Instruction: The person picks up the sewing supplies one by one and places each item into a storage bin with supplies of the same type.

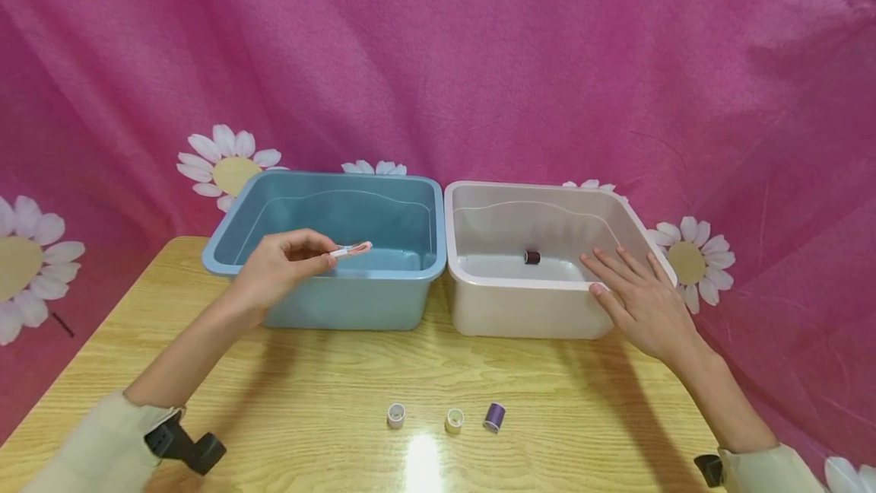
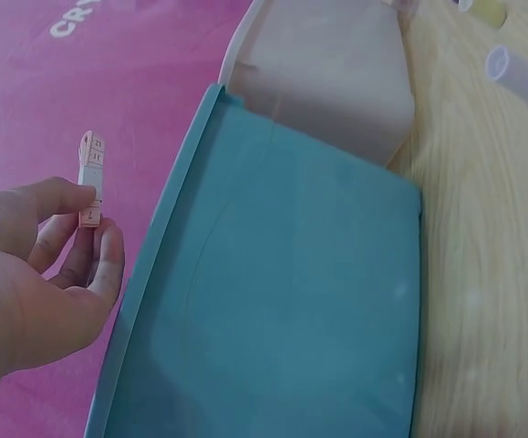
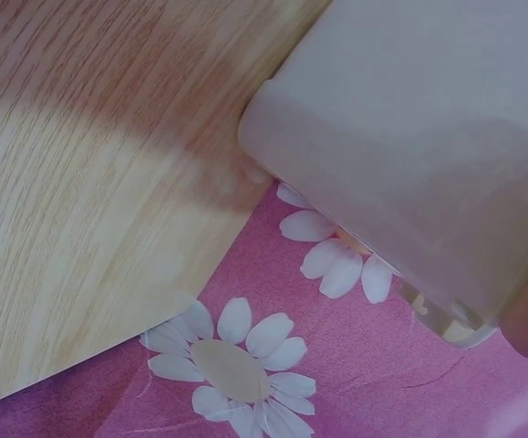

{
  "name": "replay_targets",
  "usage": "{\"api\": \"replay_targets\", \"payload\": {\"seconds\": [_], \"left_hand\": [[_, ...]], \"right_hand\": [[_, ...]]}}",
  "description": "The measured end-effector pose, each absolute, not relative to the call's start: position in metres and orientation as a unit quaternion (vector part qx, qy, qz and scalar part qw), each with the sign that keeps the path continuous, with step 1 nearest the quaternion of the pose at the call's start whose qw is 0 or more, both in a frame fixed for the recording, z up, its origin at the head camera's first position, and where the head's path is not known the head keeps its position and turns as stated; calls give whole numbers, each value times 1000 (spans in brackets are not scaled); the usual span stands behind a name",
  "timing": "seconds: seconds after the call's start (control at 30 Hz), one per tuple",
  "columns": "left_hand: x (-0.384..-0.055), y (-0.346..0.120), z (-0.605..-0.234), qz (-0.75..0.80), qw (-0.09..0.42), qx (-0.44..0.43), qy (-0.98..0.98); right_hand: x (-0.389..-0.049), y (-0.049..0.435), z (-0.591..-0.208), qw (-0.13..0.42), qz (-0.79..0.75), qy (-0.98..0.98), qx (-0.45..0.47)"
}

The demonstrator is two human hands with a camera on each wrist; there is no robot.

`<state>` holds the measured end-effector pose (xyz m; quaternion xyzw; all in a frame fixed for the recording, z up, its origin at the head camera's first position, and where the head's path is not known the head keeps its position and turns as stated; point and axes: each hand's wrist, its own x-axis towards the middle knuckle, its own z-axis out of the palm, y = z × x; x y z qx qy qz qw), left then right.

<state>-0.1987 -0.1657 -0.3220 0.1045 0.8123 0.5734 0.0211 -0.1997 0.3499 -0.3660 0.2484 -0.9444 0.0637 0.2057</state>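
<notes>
Folded measuring tape held over the front edge of the blue bin

Left: the left hand (image 1: 279, 265) pinches a folded measuring tape (image 1: 352, 250) between thumb and fingers; its free end points right, and printed numbers and a white band show in the left wrist view. The tape is above the front rim of the blue bin (image 1: 345, 304), not lying in it.

Centre: on the bench (image 1: 322, 409), in front of the bins, a white spool (image 1: 396, 415), a yellow spool (image 1: 455, 421) and a purple spool (image 1: 495, 417) lie apart from one another.

Right: the pale bin (image 1: 527, 314) holds a dark spool (image 1: 532, 257) on its floor. The right hand (image 1: 643, 306) is open and grips nothing, fingers spread over the front right corner; contact with the rim cannot be told for certain.

Judgement: step in hand looks like placing the tape in the blue bin. Next move would call for bringing it fully inside the rim, lowering it, then parting thumb and fingers. Let go too early, it could catch on the rim or drop outside.
</notes>
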Motion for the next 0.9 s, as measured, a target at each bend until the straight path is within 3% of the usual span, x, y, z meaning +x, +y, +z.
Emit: {"api": "replay_targets", "payload": {"seconds": [0.53,0.9], "left_hand": [[-237,-172,-316,576,57,91,810],[-258,-168,-317,528,43,88,844]], "right_hand": [[-199,350,-364,196,57,-948,243],[-199,350,-364,191,55,-949,244]]}}
